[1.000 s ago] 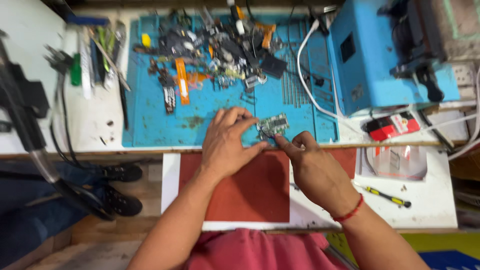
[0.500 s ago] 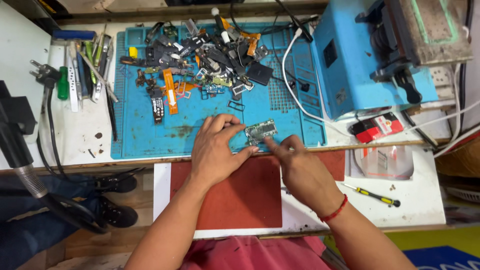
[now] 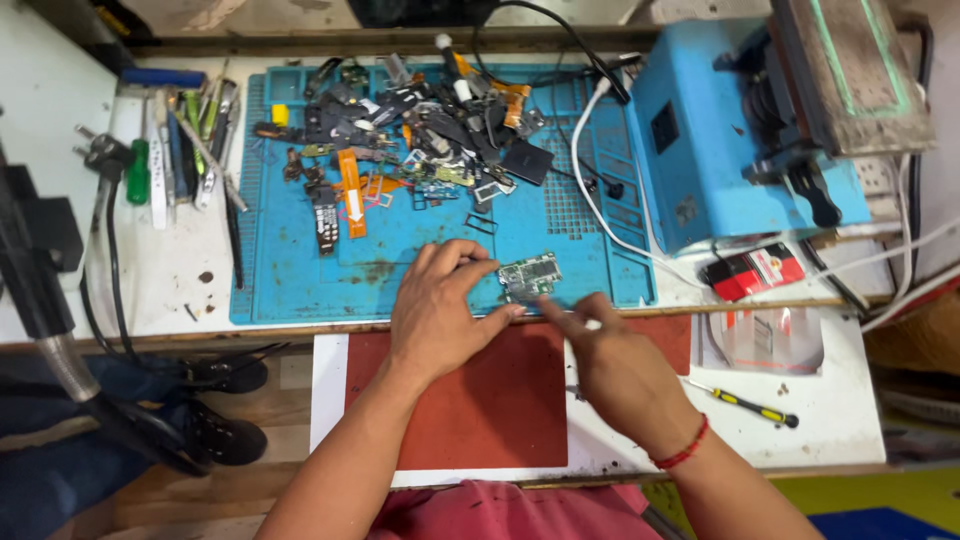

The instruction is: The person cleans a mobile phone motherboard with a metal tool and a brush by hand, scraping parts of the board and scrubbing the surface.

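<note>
The left hand (image 3: 440,315) covers the near left corner of the small green circuit board (image 3: 531,275), so its grip there cannot be made out. The right hand (image 3: 612,365) pinches something thin and pale, too small to identify (perhaps a tool tip). The heap of dark and orange phone parts (image 3: 420,140) is too tangled to sort. The blue box-shaped machine (image 3: 740,150) runs off the top edge, and both forearms leave the bottom edge.
</note>
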